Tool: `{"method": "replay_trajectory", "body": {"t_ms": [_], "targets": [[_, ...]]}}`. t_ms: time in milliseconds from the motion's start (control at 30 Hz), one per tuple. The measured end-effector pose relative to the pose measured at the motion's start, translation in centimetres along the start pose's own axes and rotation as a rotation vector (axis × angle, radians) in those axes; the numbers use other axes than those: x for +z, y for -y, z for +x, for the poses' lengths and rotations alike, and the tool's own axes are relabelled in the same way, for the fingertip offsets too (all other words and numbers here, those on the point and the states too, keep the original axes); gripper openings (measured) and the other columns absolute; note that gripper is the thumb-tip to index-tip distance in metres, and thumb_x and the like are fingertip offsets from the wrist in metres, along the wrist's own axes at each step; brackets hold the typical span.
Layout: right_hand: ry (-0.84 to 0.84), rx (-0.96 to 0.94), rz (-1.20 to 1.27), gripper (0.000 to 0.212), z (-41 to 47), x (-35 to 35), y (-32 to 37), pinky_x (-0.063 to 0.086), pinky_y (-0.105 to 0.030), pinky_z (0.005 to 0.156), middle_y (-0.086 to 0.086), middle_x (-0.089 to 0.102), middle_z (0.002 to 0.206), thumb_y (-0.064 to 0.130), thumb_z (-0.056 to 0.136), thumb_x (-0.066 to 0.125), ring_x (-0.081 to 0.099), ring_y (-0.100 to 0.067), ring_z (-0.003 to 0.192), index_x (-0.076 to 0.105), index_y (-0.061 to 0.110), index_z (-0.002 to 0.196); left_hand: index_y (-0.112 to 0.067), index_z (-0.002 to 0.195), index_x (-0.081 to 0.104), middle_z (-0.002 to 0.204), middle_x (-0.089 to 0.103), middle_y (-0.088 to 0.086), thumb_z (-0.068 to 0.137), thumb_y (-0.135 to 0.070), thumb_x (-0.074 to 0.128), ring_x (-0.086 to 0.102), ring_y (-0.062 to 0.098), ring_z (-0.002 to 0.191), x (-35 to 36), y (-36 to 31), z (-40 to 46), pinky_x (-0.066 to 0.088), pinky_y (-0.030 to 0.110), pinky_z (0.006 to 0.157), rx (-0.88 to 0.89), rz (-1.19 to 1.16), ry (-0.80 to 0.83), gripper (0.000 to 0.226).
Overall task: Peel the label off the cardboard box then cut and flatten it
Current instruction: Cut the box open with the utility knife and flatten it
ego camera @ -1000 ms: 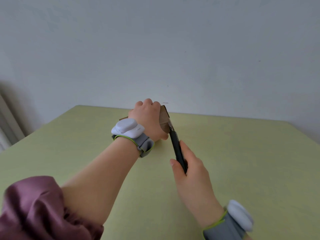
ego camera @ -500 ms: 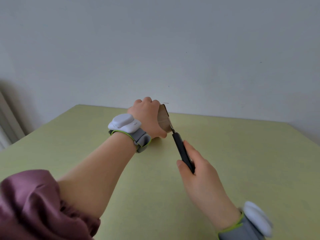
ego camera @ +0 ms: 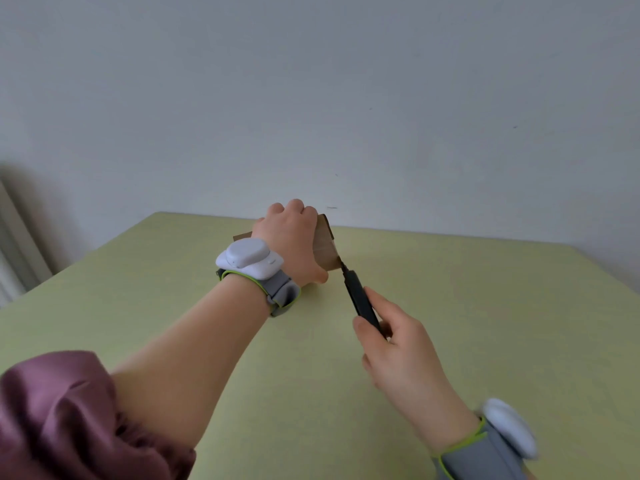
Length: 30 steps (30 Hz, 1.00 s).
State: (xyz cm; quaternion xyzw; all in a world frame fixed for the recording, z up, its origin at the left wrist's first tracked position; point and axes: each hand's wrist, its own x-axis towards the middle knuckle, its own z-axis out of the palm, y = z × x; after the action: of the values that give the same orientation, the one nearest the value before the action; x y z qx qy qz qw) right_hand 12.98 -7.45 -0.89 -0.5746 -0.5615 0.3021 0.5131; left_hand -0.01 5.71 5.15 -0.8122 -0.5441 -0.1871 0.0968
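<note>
Brown cardboard box [ego camera: 325, 245]; black knife handle [ego camera: 360, 299] at its 5 o'clock. Pale yellow-green table [ego camera: 485, 323]. Grey, lime-edged wristbands [ego camera: 277, 289], white pods. Mauve sleeve [ego camera: 69, 420]. Grey-white wall [ego camera: 311, 81].

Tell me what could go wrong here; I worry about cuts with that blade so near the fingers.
1. The black-handled utility knife meets the small brown cardboard box right beside the left hand; a slip could nick its thumb.
2. The right hand holds the handle far back, so control may be weak.
3. The box could skid on the smooth green table.
</note>
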Motion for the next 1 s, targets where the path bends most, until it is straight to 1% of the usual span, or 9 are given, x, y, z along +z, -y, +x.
{"method": "replay_trajectory", "body": {"t_ms": [167, 333, 433, 533, 667, 767, 867, 933, 1000], "targets": [[0.083, 0.066, 0.083, 0.033, -0.2, -0.5, 0.2, 0.033, -0.028, 0.046, -0.003, 0.038, 0.059, 0.018, 0.088, 0.058, 0.039, -0.021, 0.05, 0.057, 0.049, 0.096, -0.019, 0.111, 0.043, 0.108, 0.044, -0.001, 0.056, -0.044, 0.069, 0.04, 0.021, 0.093, 1.0, 0.2, -1.1, 0.039, 0.031, 0.071, -0.017, 0.089, -0.038, 0.066], [0.041, 0.009, -0.115, 0.038, -0.7, -0.8, -0.3, 0.043, -0.029, 0.055, 0.007, 0.048, 0.059, 0.022, 0.086, 0.058, 0.047, -0.015, 0.052, 0.055, 0.042, 0.118, -0.039, 0.138, 0.019, 0.129, 0.037, -0.007, 0.057, -0.053, 0.065, 0.04, 0.025, 0.103, 1.4, 0.5, -2.2, 0.042, 0.035, 0.074, 0.013, 0.147, -0.102, 0.094], [0.003, -0.034, -0.146, 0.042, -1.0, -0.8, 0.1, 0.043, -0.022, 0.057, 0.009, 0.052, 0.062, 0.023, 0.087, 0.057, 0.049, -0.01, 0.053, 0.05, 0.037, 0.125, -0.042, 0.132, 0.028, 0.125, 0.046, -0.01, 0.063, -0.053, 0.063, 0.04, 0.025, 0.106, 0.9, 0.8, -1.7, 0.038, 0.034, 0.074, -0.046, 0.101, -0.102, 0.078], [-0.039, 0.001, -0.088, 0.035, -0.8, -0.6, 0.7, 0.043, -0.028, 0.057, 0.005, 0.055, 0.066, 0.025, 0.089, 0.055, 0.053, -0.011, 0.054, 0.049, 0.024, 0.123, -0.029, 0.119, 0.041, 0.111, 0.056, -0.004, 0.075, -0.032, 0.057, 0.046, 0.026, 0.102, 0.8, 0.8, -1.5, 0.034, 0.034, 0.071, -0.133, 0.01, -0.146, 0.047], [-0.035, 0.021, -0.019, 0.004, -0.5, -0.6, 1.2, 0.045, -0.028, 0.053, 0.0, 0.056, 0.056, 0.022, 0.09, 0.054, 0.05, -0.008, 0.045, 0.056, 0.022, 0.094, -0.036, 0.134, 0.029, 0.139, 0.039, 0.0, 0.068, -0.052, 0.066, 0.034, 0.031, 0.128, 1.9, 1.3, -2.5, 0.035, 0.05, 0.093, -0.235, -0.057, 0.045, 0.076], [-0.036, 0.03, 0.015, 0.004, -0.8, -0.8, 1.2, 0.042, -0.019, 0.047, 0.0, 0.056, 0.057, 0.023, 0.09, 0.054, 0.05, -0.005, 0.044, 0.056, 0.025, 0.093, -0.038, 0.144, 0.016, 0.154, 0.017, 0.007, 0.069, -0.071, 0.059, 0.011, 0.035, 0.142, 1.1, 2.2, -2.7, 0.016, 0.063, 0.107, -0.332, -0.033, 0.139, 0.093], [-0.03, 0.064, 0.037, 0.006, -0.9, -0.7, 0.9, 0.044, -0.02, 0.049, -0.001, 0.056, 0.059, 0.022, 0.09, 0.054, 0.05, -0.006, 0.044, 0.056, 0.021, 0.096, -0.047, 0.142, 0.011, 0.151, 0.023, 0.008, 0.069, -0.076, 0.051, 0.01, 0.047, 0.138, 1.5, 4.0, -2.3, 0.024, 0.064, 0.107, -0.32, 0.007, 0.306, 0.088], [-0.018, 0.096, 0.086, 0.009, -0.7, -0.3, 0.9, 0.052, -0.028, 0.056, -0.002, 0.057, 0.064, 0.021, 0.091, 0.053, 0.054, -0.008, 0.047, 0.057, 0.017, 0.098, -0.054, 0.138, 0.011, 0.148, 0.027, 0.002, 0.072, -0.07, 0.05, 0.015, 0.048, 0.136, 2.2, 4.2, -2.5, 0.031, 0.066, 0.101, -0.271, 0.021, 0.316, 0.078], [-0.019, 0.128, 0.149, 0.009, -0.6, 0.2, 0.9, 0.057, -0.04, 0.069, -0.001, 0.06, 0.073, 0.02, 0.092, 0.053, 0.06, -0.009, 0.054, 0.057, 0.016, 0.099, -0.056, 0.138, 0.01, 0.152, 0.023, -0.004, 0.081, -0.062, 0.049, 0.014, 0.043, 0.14, 2.5, 3.7, -2.9, 0.026, 0.068, 0.103, -0.191, 0.025, 0.296, 0.069]]}}
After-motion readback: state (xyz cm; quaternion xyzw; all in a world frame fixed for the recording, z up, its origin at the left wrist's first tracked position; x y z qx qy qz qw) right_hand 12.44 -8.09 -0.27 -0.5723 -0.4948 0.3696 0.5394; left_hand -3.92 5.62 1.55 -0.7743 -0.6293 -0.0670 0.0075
